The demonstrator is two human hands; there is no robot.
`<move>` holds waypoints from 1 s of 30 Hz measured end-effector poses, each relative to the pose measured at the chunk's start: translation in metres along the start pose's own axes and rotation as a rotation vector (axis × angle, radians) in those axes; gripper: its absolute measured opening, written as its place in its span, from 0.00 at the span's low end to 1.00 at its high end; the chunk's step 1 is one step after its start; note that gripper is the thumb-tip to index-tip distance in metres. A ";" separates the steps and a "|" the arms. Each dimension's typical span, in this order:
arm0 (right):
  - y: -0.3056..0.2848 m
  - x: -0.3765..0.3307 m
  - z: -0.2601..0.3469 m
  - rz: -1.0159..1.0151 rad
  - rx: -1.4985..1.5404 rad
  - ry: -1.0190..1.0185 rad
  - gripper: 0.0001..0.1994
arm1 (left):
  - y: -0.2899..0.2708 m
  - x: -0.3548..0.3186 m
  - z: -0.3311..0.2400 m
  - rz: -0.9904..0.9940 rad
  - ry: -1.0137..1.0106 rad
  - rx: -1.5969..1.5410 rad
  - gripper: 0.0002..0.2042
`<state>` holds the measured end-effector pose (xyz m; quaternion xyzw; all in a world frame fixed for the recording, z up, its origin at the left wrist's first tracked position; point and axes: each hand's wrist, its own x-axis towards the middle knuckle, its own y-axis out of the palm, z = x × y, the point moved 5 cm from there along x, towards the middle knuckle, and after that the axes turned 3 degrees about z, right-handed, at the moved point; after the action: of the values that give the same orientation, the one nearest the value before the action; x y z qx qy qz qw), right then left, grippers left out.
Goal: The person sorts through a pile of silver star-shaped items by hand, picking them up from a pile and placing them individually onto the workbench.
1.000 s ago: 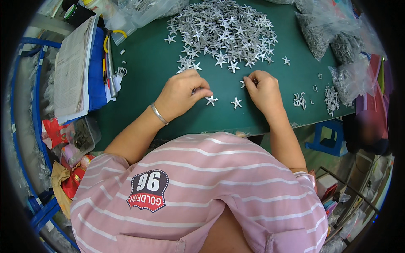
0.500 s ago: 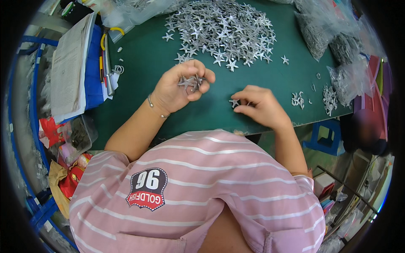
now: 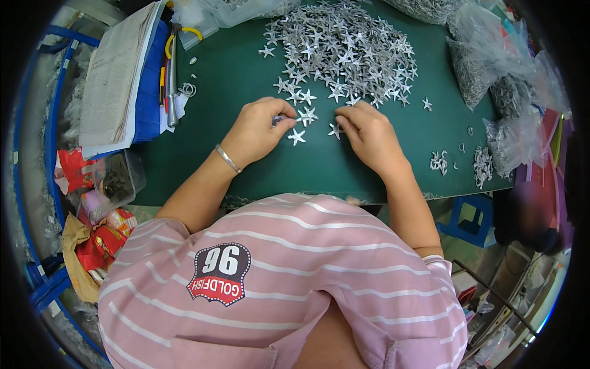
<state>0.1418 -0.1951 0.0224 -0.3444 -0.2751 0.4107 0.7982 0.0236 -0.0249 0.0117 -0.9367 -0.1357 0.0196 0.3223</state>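
Note:
My left hand (image 3: 258,134), wearing a silver bangle (image 3: 228,160), is curled closed around small silver starfish charms, of which only grey bits show between the fingers. Loose starfish charms (image 3: 296,137) lie on the green tabletop just past its fingertips. To the right, my right hand (image 3: 373,136) has thumb and fingers bent together, with one starfish charm (image 3: 335,131) at their tips. Whether that charm also rests on the table is hard to see. Beyond both hands spreads a big heap of starfish charms (image 3: 344,49).
Clear plastic bags of metal pieces (image 3: 470,71) stand at the far right. Small hook-like metal parts (image 3: 482,165) lie nearer, by the table edge. On the left are a blue bin (image 3: 152,92) with papers and yellow-handled pliers (image 3: 171,44). A blue stool (image 3: 473,218) stands below.
My left hand has turned palm down and lowered to the table, and loose charms now lie by its fingers. My right hand has moved slightly farther from me.

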 end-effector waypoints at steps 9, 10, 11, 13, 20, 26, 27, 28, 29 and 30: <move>0.016 -0.003 0.002 0.014 0.087 0.048 0.03 | 0.018 -0.015 -0.010 0.118 0.093 0.059 0.07; 0.015 -0.002 -0.001 0.030 0.195 0.061 0.03 | 0.018 -0.017 -0.011 0.091 0.140 0.088 0.07; 0.013 0.000 -0.004 0.046 0.303 0.074 0.02 | 0.017 -0.017 -0.010 0.089 0.134 -0.013 0.06; 0.014 -0.003 -0.024 0.093 0.986 0.448 0.02 | 0.011 -0.017 -0.008 0.086 0.132 -0.221 0.05; 0.029 0.026 0.008 0.169 0.321 0.133 0.09 | 0.001 -0.012 0.003 0.204 -0.294 -1.794 0.05; 0.028 0.021 0.019 0.088 0.092 0.011 0.08 | 0.005 -0.005 0.012 0.058 -0.210 -0.583 0.09; 0.028 0.019 0.019 0.062 0.099 -0.012 0.08 | 0.005 -0.002 0.006 0.013 -0.102 -0.312 0.10; 0.027 0.016 0.019 0.037 0.107 -0.035 0.08 | 0.005 0.000 0.000 0.006 0.000 -0.202 0.12; 0.027 0.014 0.017 0.012 0.114 -0.059 0.08 | 0.010 0.003 -0.002 0.032 0.009 -0.116 0.12; 0.030 0.014 0.014 0.044 0.146 -0.048 0.07 | 0.014 0.006 -0.005 0.058 0.016 -0.030 0.12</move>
<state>0.1251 -0.1661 0.0100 -0.2816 -0.2557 0.4552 0.8051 0.0332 -0.0368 0.0068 -0.9451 -0.1061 0.0192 0.3086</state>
